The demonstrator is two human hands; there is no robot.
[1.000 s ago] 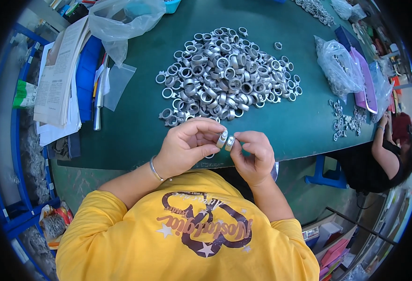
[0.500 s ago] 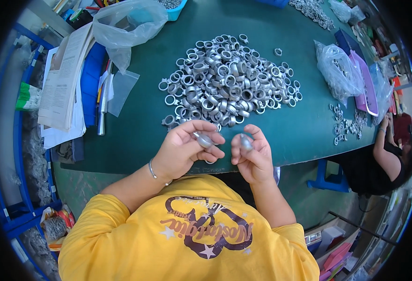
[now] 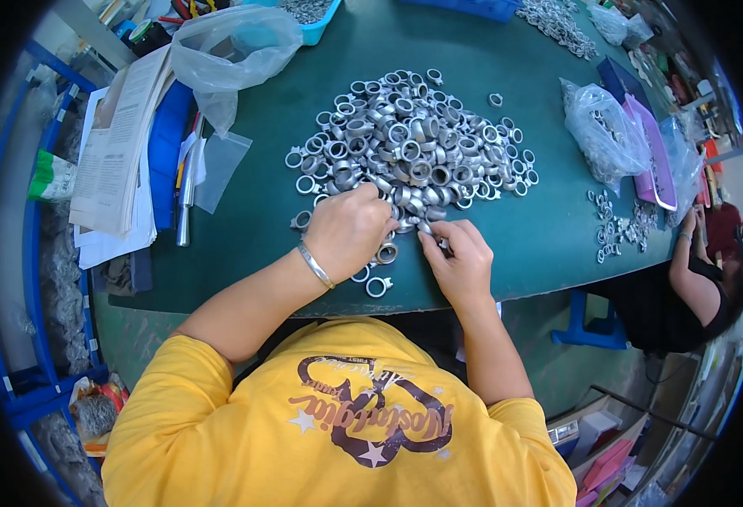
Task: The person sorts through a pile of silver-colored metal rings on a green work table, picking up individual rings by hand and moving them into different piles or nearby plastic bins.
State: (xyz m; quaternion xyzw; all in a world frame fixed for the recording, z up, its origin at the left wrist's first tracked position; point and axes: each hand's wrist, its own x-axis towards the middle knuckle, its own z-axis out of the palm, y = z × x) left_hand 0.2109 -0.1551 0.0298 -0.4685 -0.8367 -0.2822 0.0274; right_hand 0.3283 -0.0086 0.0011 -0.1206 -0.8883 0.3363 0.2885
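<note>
A big heap of silver metal rings (image 3: 405, 139) lies on the green table (image 3: 270, 228). My left hand (image 3: 350, 232) rests knuckles up at the heap's near edge, its fingers curled down among the rings. My right hand (image 3: 460, 258) sits beside it, fingertips pinching a small metal ring (image 3: 439, 243) at the heap's edge. Loose rings (image 3: 378, 286) lie between my hands and the table's front edge. What my left fingers hold is hidden under the hand.
Stacked papers (image 3: 114, 144), a blue folder (image 3: 164, 152) and clear plastic bags (image 3: 232, 42) sit at the left. Bagged parts (image 3: 604, 127) and scattered small rings (image 3: 617, 228) lie at the right, where another person (image 3: 701, 270) sits.
Both hands have moved forward from near the table's front edge to the heap. The parts held up between the hands earlier are no longer seen raised.
</note>
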